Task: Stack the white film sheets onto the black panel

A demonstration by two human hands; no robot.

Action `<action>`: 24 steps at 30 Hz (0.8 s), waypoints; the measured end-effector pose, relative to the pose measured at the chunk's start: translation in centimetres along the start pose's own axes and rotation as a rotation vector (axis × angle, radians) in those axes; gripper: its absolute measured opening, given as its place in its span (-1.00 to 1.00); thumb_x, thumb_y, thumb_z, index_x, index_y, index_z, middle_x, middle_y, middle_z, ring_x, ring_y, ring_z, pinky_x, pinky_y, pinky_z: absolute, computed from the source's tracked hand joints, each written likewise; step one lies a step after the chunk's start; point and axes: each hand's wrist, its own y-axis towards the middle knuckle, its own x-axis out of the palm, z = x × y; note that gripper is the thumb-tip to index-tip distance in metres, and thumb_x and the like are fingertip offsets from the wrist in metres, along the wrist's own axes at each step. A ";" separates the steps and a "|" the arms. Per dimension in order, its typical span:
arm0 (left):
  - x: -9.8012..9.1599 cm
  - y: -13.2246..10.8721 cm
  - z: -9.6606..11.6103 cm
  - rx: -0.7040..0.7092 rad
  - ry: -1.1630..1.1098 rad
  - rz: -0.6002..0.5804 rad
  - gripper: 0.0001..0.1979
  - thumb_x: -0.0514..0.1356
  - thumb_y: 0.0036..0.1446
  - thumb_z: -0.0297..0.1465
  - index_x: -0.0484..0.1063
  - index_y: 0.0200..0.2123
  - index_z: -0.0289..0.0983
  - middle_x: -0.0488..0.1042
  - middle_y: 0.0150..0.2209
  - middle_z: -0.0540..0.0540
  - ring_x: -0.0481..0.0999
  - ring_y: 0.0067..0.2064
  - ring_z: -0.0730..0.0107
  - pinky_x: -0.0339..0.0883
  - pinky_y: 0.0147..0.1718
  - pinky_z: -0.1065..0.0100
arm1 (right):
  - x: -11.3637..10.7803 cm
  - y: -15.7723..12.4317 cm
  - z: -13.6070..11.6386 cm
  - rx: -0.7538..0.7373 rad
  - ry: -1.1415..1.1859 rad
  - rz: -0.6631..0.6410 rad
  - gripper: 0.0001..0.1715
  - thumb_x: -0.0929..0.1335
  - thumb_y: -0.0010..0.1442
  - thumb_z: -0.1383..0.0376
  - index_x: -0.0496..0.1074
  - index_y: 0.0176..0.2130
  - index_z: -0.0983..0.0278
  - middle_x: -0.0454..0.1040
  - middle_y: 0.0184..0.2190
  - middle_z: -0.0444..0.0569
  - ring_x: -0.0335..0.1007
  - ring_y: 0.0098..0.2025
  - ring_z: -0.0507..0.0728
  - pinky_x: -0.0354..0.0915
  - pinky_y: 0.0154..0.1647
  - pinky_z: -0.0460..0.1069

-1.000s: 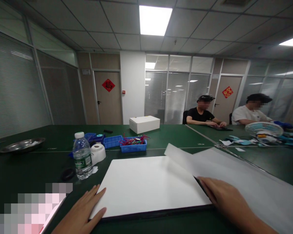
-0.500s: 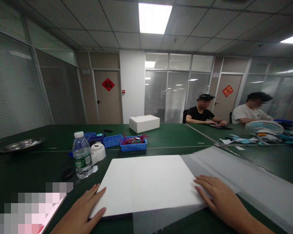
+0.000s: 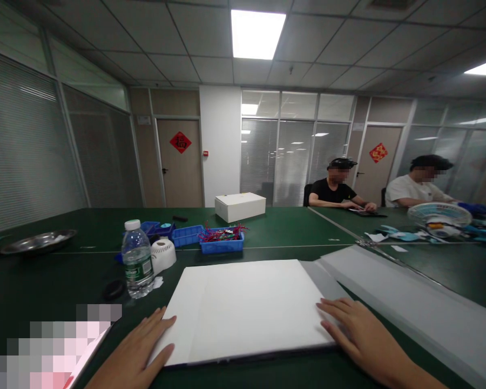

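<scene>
A flat white rectangular slab (image 3: pixel 247 308), possibly a box or a stack covered with paper, lies on the green table in front of me. A faint straight seam shows near its left side, like the edge of a sheet on top. My left hand (image 3: pixel 143 340) rests on its left edge, fingers stretched out and thumb apart. On the opposite edge lies my right hand (image 3: pixel 354 327), its fingers extended and touching the side. Thin, translucent white sheets (image 3: pixel 405 292) spread over the table beyond my right hand. Neither hand grips anything I can see.
Left of the slab stand a water bottle (image 3: pixel 136 262) and a white vented object (image 3: pixel 163 255). Behind are a blue tray of small red-wired parts (image 3: pixel 222 240) and a white box (image 3: pixel 240 207). A metal dish (image 3: pixel 38 241) lies far left. Two people sit at the far right.
The translucent sheet hanging past the slab's near edge is no longer visible there. The seam on top has shifted left, and green table now shows between the slab and the right-hand sheets.
</scene>
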 end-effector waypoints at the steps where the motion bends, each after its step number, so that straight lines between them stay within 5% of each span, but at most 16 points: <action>1: 0.0 0.0 0.1 0.002 -0.001 0.003 -0.38 0.02 0.36 0.02 0.30 0.36 -0.09 0.14 0.45 -0.10 0.15 0.44 -0.07 0.07 0.36 -0.20 | 0.0 0.0 -0.2 -0.025 0.002 0.001 -0.35 0.13 0.43 -0.13 0.41 0.26 0.06 0.43 0.25 -0.05 0.36 0.25 0.29 0.26 0.30 0.34; 8: -0.1 0.0 0.0 0.006 0.012 -0.031 -0.39 0.00 0.38 -0.01 0.23 0.40 -0.09 0.07 0.48 -0.09 0.07 0.47 -0.06 0.00 0.37 -0.19 | 0.4 0.4 1.5 0.077 -0.044 0.146 -0.39 0.17 0.40 -0.12 0.56 0.10 0.11 0.53 0.14 -0.02 0.40 0.21 0.33 0.28 0.26 0.36; 13: -0.3 0.0 0.2 -0.001 0.005 -0.024 -0.43 0.01 0.38 -0.03 0.24 0.38 0.00 0.08 0.48 -0.05 0.11 0.46 -0.06 0.04 0.37 -0.18 | 0.4 0.7 2.7 0.185 0.001 0.114 -0.34 0.12 0.40 -0.13 0.62 -0.03 0.13 0.61 0.01 0.00 0.51 0.07 0.34 0.38 0.14 0.35; 24: -0.6 -0.2 0.6 -0.023 -0.023 -0.066 -0.40 -0.09 0.41 0.04 0.17 0.41 0.02 0.03 0.49 0.00 0.02 0.48 0.00 -0.06 0.39 -0.18 | 0.5 0.0 1.0 -0.044 0.121 0.027 -0.38 0.14 0.43 -0.12 0.46 0.22 0.06 0.43 0.25 -0.07 0.26 0.34 0.27 0.19 0.37 0.34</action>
